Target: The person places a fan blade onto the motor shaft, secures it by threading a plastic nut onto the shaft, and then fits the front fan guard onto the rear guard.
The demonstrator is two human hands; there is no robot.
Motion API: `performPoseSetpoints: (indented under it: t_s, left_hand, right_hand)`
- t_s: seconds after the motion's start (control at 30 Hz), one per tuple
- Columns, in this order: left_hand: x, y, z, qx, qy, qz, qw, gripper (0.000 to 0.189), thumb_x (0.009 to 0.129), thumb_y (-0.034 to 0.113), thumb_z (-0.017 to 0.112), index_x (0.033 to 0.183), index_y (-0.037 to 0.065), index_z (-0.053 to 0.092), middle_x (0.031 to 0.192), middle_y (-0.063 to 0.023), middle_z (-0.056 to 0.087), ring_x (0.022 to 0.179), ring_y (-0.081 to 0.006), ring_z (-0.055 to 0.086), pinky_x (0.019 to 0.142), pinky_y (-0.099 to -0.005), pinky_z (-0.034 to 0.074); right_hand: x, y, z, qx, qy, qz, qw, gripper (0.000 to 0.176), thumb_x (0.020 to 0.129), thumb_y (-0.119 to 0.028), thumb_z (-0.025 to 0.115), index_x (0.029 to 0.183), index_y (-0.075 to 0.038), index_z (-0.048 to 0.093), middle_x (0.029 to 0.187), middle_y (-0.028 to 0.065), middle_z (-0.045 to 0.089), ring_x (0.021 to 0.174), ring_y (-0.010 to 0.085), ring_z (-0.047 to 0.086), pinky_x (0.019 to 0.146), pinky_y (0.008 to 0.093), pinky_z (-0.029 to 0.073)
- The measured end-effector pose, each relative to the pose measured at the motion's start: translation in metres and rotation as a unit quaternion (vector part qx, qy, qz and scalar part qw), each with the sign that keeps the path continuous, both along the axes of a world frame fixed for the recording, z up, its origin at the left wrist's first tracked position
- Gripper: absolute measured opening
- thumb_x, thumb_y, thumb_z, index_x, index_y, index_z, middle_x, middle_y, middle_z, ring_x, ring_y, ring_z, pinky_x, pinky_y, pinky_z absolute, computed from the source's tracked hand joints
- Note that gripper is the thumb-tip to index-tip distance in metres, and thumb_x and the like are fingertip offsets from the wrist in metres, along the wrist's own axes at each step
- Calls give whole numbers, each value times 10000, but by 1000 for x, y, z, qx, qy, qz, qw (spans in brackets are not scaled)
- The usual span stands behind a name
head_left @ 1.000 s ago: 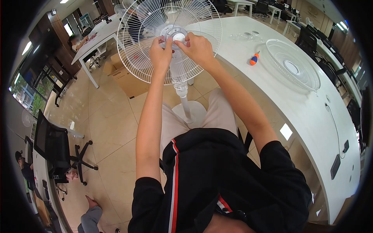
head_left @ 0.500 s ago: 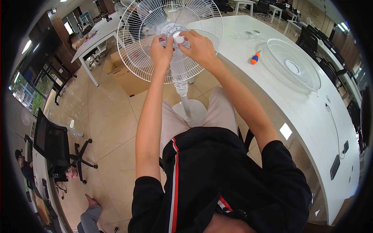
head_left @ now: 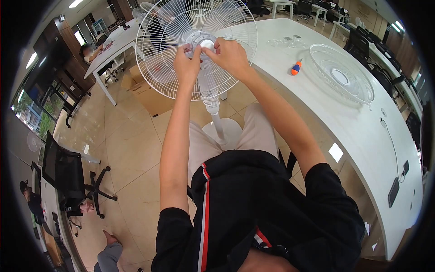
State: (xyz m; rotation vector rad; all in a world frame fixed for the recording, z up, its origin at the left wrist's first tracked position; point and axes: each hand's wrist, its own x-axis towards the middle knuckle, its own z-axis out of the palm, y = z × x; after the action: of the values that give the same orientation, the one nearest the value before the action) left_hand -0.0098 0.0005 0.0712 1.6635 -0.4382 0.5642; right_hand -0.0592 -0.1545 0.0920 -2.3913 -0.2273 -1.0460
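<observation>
A white stand fan with a round wire grille (head_left: 158, 84) stands upright between my knees, its base (head_left: 224, 131) on the floor. Both hands are at the hub of the grille. The right hand (head_left: 231, 56) has its fingers closed round the edge of a round white cap (head_left: 207, 45) at the centre. From the other side my left hand (head_left: 187, 63) touches the hub beside the cap, thumb towards it and fingers curled; what its fingertips hold, if anything, is too small to tell.
On the white table (head_left: 326, 109) at the right lie another wire grille (head_left: 340, 77), an orange and blue screwdriver (head_left: 296, 68), clear plastic pieces (head_left: 290, 41) and a phone (head_left: 393, 192). A cardboard box (head_left: 152, 97) is behind the fan; an office chair (head_left: 65, 172) and people are at the left.
The white cap now sits flatter against the hub, with my right fingers nearer to its edge. The whole view has shifted slightly. My left hand has hardly moved.
</observation>
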Motion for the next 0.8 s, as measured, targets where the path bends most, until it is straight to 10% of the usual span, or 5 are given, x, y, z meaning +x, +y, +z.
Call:
performPoseSetpoints:
  t_s: [0.33, 0.63, 0.8]
  left_hand:
    - [2, -1, -4, -13, -40, 12, 999, 450, 919, 268, 721, 1153, -94, 593, 1073, -187, 672, 620, -203, 719, 479, -292, 502]
    - [-1, -2, -4, -31, -18, -9, 999, 403, 938, 220, 690, 1177, -89, 593, 1093, -175, 670, 643, -205, 724, 467, -293, 508]
    - [2, 8, 1, -6, 35, -46, 998, 458, 944, 219, 698, 1268, -64, 539, 1220, -164, 610, 756, -206, 725, 496, -275, 529]
  right_hand:
    - [-3, 5, -10, -38, -132, 45, 989, 346, 833, -276, 777, 1032, -24, 650, 869, 157, 690, 778, 337, 701, 648, 414, 543]
    - [5, 3, -6, 1, -14, -15, 1000, 568, 943, -482, 613, 660, 4, 694, 591, 195, 639, 581, 398, 655, 559, 461, 525]
    - [31, 3, -15, 85, -1, 36, 996, 597, 991, -476, 544, 695, 7, 733, 549, 114, 646, 508, 259, 648, 536, 397, 513]
